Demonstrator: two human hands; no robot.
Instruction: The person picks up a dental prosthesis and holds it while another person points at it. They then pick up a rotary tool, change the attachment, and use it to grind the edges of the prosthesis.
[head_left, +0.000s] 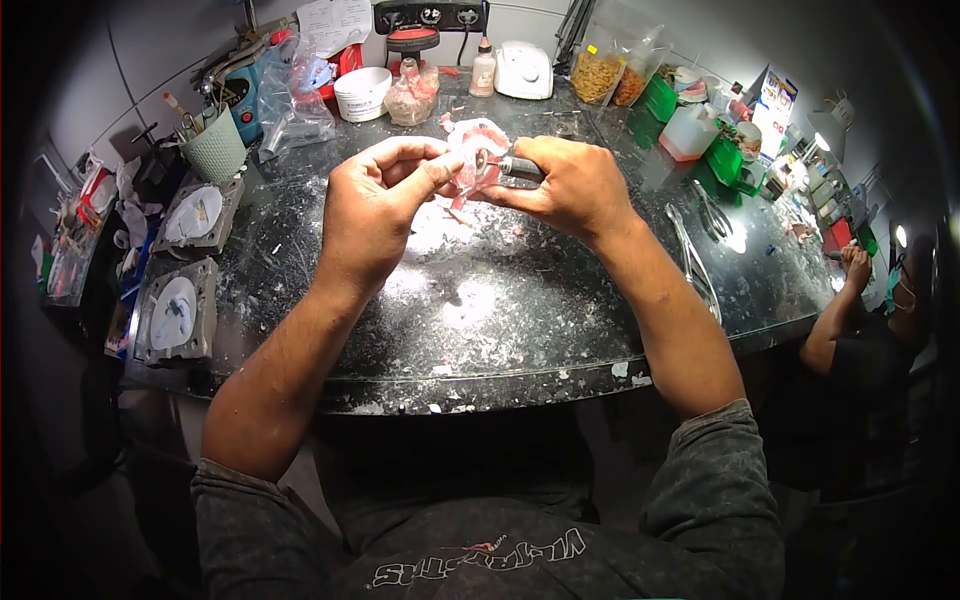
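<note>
My left hand [375,205] pinches the left side of a small pink and white piece [474,168], thumb and fingertips against it, near the back middle of the dark worktop. In my right hand [572,185] is a tool with a dark handle [522,168], its metal end pointing left at the piece. The fingers wrap round the handle, and the right thumb lies close under the piece. The exact contact between tool tip and piece is too small to make out. Pink scraps and white dust lie on the worktop below the hands.
Two grey moulds [178,312] and a cup of tools [214,145] stand at the left. A white tub [362,94] and a dropper bottle [482,70] are at the back. Metal pliers [692,255] lie at the right. Another person [870,320] sits at the far right.
</note>
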